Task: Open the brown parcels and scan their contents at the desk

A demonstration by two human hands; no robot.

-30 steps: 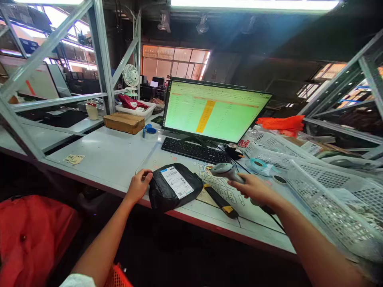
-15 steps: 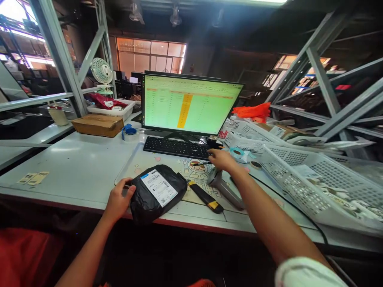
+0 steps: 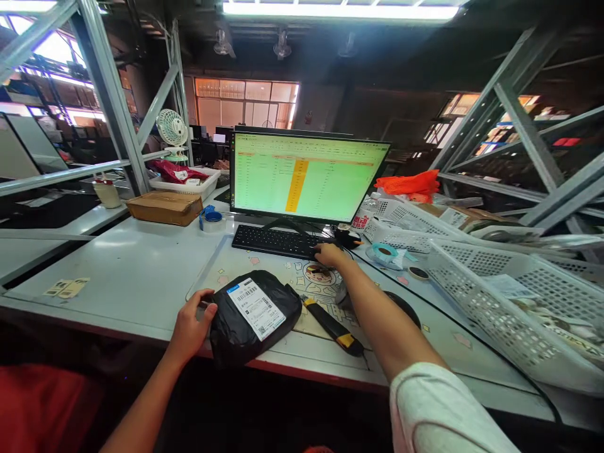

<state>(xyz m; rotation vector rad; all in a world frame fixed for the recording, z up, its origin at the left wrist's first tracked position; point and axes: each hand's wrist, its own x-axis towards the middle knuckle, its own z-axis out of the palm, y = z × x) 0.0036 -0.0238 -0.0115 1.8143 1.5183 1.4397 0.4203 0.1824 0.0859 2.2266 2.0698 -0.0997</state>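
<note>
The black-wrapped parcel [image 3: 256, 319] lies near the front edge of the white desk [image 3: 132, 270]; its wrapping and 1 shipping label [image 3: 249, 301] look done. The left hand [image 3: 192, 324], loosely half-open, touches its left side. A utility knife [image 3: 333, 324] lies just beside it. The right hand [image 3: 331, 256] reaches the right end of the keyboard [image 3: 274, 241], below the spreadsheet monitor [image 3: 311, 176]; keying looks unfinished, though its fingers' closure I cannot tell.

Ceiling light [image 3: 340, 11] glares — the window [image 3: 221, 112] (paned) glows.
</note>
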